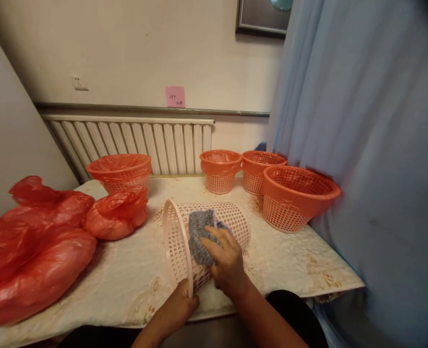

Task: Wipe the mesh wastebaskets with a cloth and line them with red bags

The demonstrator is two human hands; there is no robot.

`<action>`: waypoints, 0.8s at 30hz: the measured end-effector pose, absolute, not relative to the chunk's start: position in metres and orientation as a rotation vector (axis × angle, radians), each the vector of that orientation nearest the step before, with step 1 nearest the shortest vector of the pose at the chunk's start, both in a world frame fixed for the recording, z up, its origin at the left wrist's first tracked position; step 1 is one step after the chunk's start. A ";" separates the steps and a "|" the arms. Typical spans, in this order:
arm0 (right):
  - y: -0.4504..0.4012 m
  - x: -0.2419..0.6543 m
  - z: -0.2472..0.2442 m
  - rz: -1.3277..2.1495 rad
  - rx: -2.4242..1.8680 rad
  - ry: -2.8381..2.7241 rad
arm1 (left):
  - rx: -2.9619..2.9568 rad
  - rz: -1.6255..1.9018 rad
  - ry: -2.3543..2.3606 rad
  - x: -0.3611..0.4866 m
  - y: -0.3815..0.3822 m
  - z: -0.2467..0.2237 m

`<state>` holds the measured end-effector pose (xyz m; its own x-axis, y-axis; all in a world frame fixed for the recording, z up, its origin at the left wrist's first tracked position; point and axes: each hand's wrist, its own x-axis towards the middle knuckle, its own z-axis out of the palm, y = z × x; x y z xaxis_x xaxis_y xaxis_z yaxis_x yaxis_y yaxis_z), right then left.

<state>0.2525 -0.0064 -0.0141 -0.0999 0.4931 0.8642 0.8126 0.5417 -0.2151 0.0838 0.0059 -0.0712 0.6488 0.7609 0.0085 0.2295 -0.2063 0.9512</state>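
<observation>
A pale pink perforated plastic wastebasket [231, 217] lies on its side on the table, its mouth turned to the left. My left hand [181, 304] is closed around the near part of its rim. A grey cleaning cloth [201, 237] with a light purple edge is pressed on the basket's side by my right hand [226, 256], whose fingers are bent over it. Part of the cloth is hidden under those fingers.
Several red-lined wastebaskets [221, 169] stand along the table's back and right. Tied red plastic bags [47, 256] fill the left side. A flowered tablecloth [123, 270] covers the table. A radiator [144, 140] is behind, and a blue curtain [344, 121] hangs at right.
</observation>
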 end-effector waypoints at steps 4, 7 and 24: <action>0.022 0.305 -0.021 -0.400 -1.408 -1.618 | 1.832 0.480 0.933 0.082 0.001 -0.064; 0.034 0.341 -0.027 -0.406 -1.654 -1.440 | 1.903 0.409 0.935 0.076 -0.002 -0.064; 0.030 0.349 -0.031 -0.449 -1.828 -1.411 | 1.273 0.887 0.564 0.093 0.014 -0.010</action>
<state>0.3485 0.0304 -0.0306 0.3249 0.6589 0.6784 0.9298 -0.0913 -0.3566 0.0931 0.0137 -0.0101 0.5623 0.8200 0.1067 -0.2506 0.0461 0.9670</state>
